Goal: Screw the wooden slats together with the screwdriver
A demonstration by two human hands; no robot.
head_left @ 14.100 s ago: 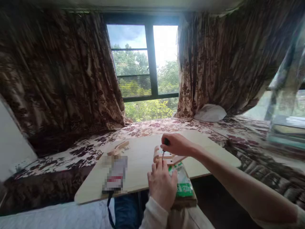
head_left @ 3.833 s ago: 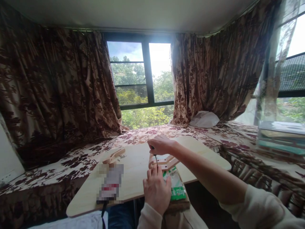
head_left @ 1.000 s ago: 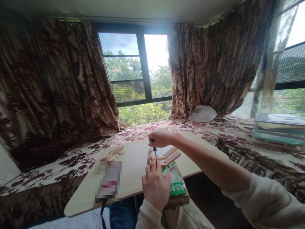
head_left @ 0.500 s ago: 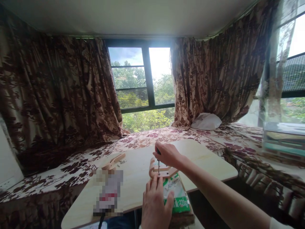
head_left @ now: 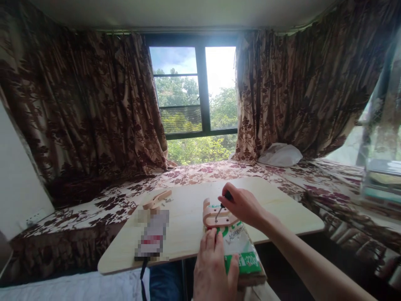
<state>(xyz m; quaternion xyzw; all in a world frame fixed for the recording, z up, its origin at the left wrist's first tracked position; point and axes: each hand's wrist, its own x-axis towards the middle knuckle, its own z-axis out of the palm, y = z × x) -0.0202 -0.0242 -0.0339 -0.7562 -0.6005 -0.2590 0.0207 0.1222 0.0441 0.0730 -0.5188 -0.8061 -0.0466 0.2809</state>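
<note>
My right hand (head_left: 246, 205) is closed around the black handle of a screwdriver (head_left: 219, 211). The screwdriver leans to the right, its tip down at a hole on the left part of a pale wooden piece (head_left: 221, 220) with a curved, hook-like end. That piece lies on top of a green and white package (head_left: 241, 246) marked 220g. My left hand (head_left: 213, 265) rests on the package with its fingers stretched forward, the tips close to the near edge of the wooden piece. Whether those fingertips touch the wood is hard to see.
The package lies at the near edge of a light wooden table (head_left: 184, 234). On the left are another curved wooden piece (head_left: 156, 199), small grey bits (head_left: 168, 202) and a pixelated object (head_left: 152, 234) with a black strap. Behind is a floral-covered ledge (head_left: 200, 170) with a white bag (head_left: 280, 154).
The screwdriver has gone from nearly upright to leaning right, as my right hand moved right relative to the wooden piece. The left hand stays on the package. The whole view has shifted.
</note>
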